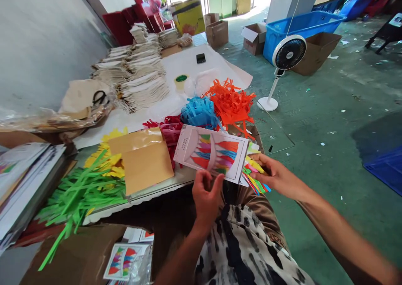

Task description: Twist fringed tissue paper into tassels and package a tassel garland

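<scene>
My left hand (207, 195) is closed on the lower edge of a flat packet with a printed card (212, 153). The card shows a garland of coloured tassels, and its long side runs left to right, a little tilted. At the packet's right end, my right hand (278, 176) pinches a bundle of multicoloured paper tassels (256, 174). Part of the bundle is hidden behind the card, so I cannot tell how far inside it lies. Just beyond the packet are piles of orange strips (232, 102), blue strips (201, 113) and dark pink strips (171, 130).
Kraft envelopes (147, 165) lie left of the packet, beside green strips (84, 188) and yellow strips (106, 159). Farther back are paper stacks (144, 84), a tape roll (181, 81) and a phone (200, 58). A fan (289, 53) stands on the floor; finished packets (125, 260) lie in a box below.
</scene>
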### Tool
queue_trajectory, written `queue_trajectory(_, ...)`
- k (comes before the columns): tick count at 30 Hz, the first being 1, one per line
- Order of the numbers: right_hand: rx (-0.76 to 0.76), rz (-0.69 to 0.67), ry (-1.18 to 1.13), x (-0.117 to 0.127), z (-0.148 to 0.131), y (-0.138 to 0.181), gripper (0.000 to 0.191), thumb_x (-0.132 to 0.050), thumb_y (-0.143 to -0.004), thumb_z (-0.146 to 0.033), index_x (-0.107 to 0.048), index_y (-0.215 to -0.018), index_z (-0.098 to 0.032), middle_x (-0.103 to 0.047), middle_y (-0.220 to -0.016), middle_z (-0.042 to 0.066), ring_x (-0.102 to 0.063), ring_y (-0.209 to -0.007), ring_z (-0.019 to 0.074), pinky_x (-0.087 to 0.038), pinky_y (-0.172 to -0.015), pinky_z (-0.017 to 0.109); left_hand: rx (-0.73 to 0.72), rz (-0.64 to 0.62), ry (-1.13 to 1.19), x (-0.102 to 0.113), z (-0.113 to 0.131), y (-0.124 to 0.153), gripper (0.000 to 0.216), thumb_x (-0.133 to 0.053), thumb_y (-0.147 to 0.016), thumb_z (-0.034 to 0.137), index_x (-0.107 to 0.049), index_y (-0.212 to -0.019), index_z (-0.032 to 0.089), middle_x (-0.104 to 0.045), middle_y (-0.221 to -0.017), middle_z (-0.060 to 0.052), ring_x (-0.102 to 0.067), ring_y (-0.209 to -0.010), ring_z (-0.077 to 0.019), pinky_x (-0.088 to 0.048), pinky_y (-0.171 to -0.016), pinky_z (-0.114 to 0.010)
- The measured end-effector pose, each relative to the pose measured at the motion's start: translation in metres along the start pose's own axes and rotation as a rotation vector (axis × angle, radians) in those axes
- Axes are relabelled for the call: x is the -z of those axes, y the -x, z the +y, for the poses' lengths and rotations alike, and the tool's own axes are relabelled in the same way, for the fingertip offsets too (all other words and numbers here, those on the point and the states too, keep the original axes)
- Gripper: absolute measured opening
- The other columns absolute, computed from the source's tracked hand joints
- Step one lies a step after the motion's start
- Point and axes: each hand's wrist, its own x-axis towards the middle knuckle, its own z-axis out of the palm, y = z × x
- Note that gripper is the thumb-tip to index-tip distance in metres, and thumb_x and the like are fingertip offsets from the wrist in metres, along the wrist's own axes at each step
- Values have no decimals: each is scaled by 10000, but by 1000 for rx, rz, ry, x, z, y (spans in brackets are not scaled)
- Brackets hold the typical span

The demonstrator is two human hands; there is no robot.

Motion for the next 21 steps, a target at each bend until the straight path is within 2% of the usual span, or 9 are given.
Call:
queue_trajectory(2, -19, -19, -53, 0, 2, 8, 544, -746, -930, -496, -640, -1374, -200, -732, -1326, 99, -703, -1140, 258, -581, -956, 373, 470, -48, 279, 11, -16, 13, 502, -799, -851, 633, -543, -798, 204, -510, -670, 61, -480, -559, -92, -423, -554, -234)
queue_trajectory(3, -20, -32, -64, -1, 2, 12, 535, -751, -930, -501, -662, -1361, -196, -734, -1329, 104, -708, -1130, 259, -586, -947, 374, 669, -72, 414, 14, -22, 17, 538, -820, -803, 680, -586, -837, 197, -560, -681, 49, -529, -559, -101, -467, -561, -245)
queue_trajectory(5, -21, -64, -51, -4, 2, 18, 495, -745, -941, -505, -710, -1327, -197, -753, -1294, 107, -725, -1100, 262, -597, -925, 375, 908, -64, 671, 15, -28, 21, 557, -875, -752, 660, -674, -976, 191, -723, -835, -22, -704, -708, -164, -595, -678, -305)
queue_trajectory(7, -6, -85, 21, -9, 2, 26, 430, -728, -960, -500, -759, -1278, -213, -769, -1256, 102, -736, -1088, 265, -598, -936, 381, 909, 9, 884, 13, -27, 19, 497, -911, -774, 528, -721, -1111, 217, -803, -1077, -66, -784, -961, -209, -647, -857, -340)
queue_trajectory(9, 19, -56, 147, -17, 3, 34, 357, -703, -983, -485, -791, -1233, -245, -773, -1244, 90, -742, -1082, 263, -593, -943, 378, 825, 81, 982, 8, -22, 17, 396, -927, -789, 375, -752, -1111, 225, -822, -1136, -48, -793, -1021, -191, -649, -905, -296)
queue_trajectory(12, 14, 121, 335, -31, 5, 43, 274, -668, -999, -430, -803, -1162, -256, -784, -1184, 76, -748, -1027, 259, -596, -887, 358, 834, 83, 937, -1, -17, 20, 357, -969, -740, 287, -771, -1013, 171, -841, -971, -43, -804, -813, -164, -655, -733, -228)
queue_trajectory(15, -39, 297, 338, -41, 6, 44, 264, -679, -949, -310, -748, -1192, -234, -793, -1151, 67, -750, -968, 255, -609, -857, 360, 878, 8, 902, -9, -18, 31, 479, -997, -702, 318, -770, -1091, 155, -841, -980, -58, -805, -787, -176, -650, -662, -227)
queue_trajectory(18, 3, 235, 168, -41, 5, 46, 483, -700, -920, -260, -628, -1397, -246, -743, -1340, 78, -744, -1096, 257, -615, -955, 387, 885, -31, 915, -11, -19, 33, 521, -1008, -680, 355, -773, -1099, 156, -840, -996, -64, -804, -801, -181, -646, -653, -228)
queue_trajectory(21, 81, 225, 227, -33, 2, 57, 501, -688, -968, -300, -613, -1463, -283, -649, -1508, 87, -660, -1324, 285, -536, -1132, 457, 816, -35, 965, -8, -15, 23, 444, -994, -703, 374, -784, -1030, 159, -837, -978, -52, -790, -789, -163, -615, -629, -210)
